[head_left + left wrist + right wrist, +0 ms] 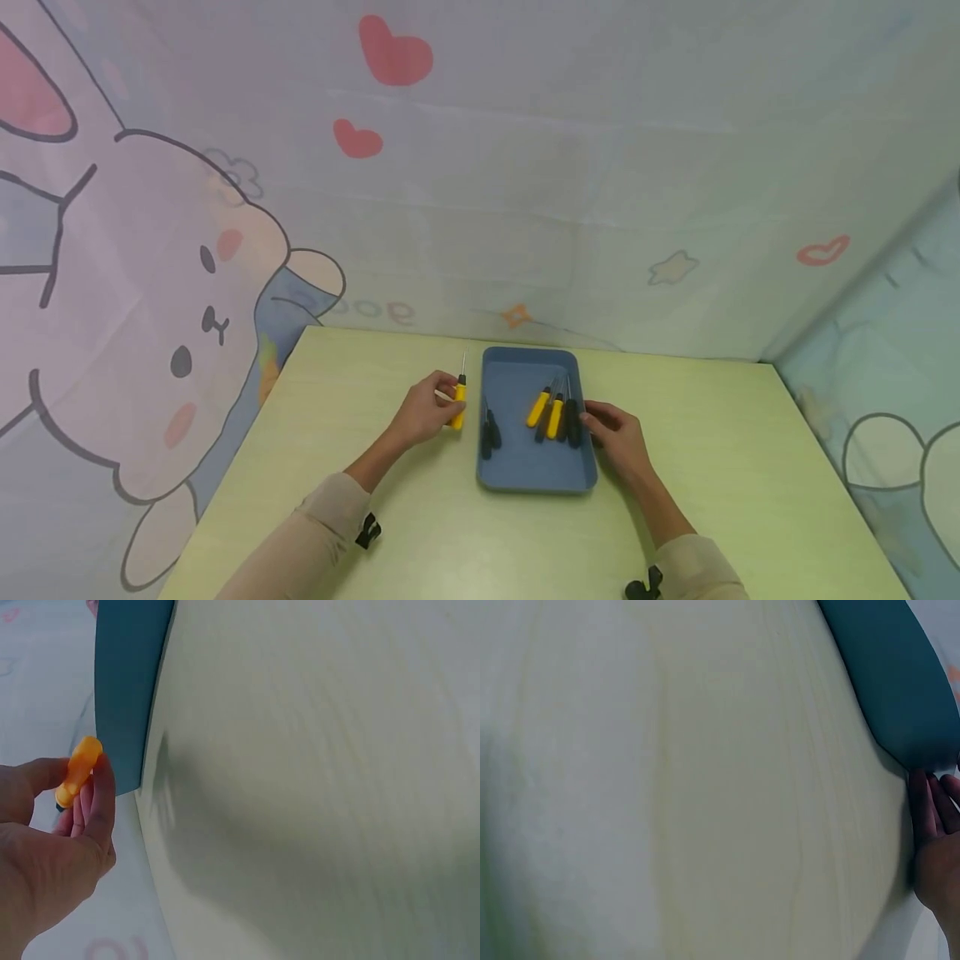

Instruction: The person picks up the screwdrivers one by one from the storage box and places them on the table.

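Note:
My left hand (pixel 423 412) pinches a yellow-handled screwdriver (pixel 460 404) between thumb and fingers, just left of the blue tray (pixel 536 479). Its thin shaft points away from me, and in the left wrist view the yellow handle (pixel 81 769) shows at the fingertips. At the tray's right side my right hand (pixel 621 437) grips the rim; the right wrist view has its fingers (pixel 922 806) against the outer wall. Inside the tray, two dark-handled tools (pixel 489 433) lie along the left, and several yellow- and black-handled screwdrivers (pixel 556 415) lie together on the right.
The tray stands on a pale yellow table (pixel 360 367), near its far edge. Behind the table hangs a printed cloth (pixel 570 183) with hearts and a rabbit, and it continues along the sides.

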A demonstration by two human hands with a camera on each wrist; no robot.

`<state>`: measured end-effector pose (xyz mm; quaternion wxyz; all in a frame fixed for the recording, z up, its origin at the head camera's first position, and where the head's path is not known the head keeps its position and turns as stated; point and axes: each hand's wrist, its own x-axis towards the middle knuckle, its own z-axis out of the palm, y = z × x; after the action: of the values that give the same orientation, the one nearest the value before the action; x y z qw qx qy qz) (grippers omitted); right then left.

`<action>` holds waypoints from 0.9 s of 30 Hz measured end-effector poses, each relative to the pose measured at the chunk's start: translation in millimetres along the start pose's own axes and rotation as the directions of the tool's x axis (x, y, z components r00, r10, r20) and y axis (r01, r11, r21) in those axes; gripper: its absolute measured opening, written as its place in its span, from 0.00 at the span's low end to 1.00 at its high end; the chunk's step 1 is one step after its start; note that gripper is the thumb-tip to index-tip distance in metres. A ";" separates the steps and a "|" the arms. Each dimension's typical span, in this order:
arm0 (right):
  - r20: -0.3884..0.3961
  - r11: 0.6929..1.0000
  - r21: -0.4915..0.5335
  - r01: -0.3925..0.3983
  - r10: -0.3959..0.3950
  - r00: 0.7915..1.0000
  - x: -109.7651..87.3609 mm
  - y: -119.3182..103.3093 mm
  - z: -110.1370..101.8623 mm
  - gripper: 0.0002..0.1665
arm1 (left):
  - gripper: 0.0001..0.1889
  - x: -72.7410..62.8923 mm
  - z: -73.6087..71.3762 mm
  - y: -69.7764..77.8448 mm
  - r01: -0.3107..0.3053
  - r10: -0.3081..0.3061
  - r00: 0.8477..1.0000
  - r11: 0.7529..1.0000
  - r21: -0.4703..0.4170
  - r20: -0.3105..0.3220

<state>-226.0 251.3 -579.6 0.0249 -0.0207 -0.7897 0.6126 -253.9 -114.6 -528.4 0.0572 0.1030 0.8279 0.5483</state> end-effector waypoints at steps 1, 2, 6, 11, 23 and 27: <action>0.000 1.000 -0.002 -0.001 0.001 1.000 0.1 0.1 -0.2 0.27 | 0.20 -0.3 0.7 -2.2 0.006 -0.006 1.000 1.000 0.005 -0.008; -0.001 1.000 -0.002 -0.003 0.003 1.000 0.1 0.2 -0.2 0.27 | 0.20 -0.4 1.4 -4.3 0.012 -0.011 1.000 1.000 0.008 -0.019; 0.001 1.000 0.007 -0.005 0.005 1.000 -0.1 0.3 -0.5 0.27 | 0.19 0.0 4.1 -10.0 0.033 -0.031 0.997 0.999 0.029 -0.070; 0.009 1.000 0.026 0.003 -0.003 1.000 -0.1 0.5 -0.4 0.27 | 0.19 2.7 7.0 -10.8 0.070 -0.060 0.992 0.994 0.087 -0.113; 0.005 1.000 0.016 0.014 -0.014 1.000 0.4 0.9 0.3 0.25 | 0.16 11.1 16.2 -6.7 0.125 -0.098 0.984 0.974 0.187 -0.147; 0.000 1.000 0.010 0.016 -0.016 1.000 -0.4 0.0 0.0 0.25 | 0.17 13.5 19.3 -7.1 0.147 -0.115 0.981 0.965 0.218 -0.154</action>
<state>-225.6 251.2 -579.6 0.0296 -0.0143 -0.7868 0.6163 -263.8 -96.9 -542.2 0.0227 0.0150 0.8924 0.4505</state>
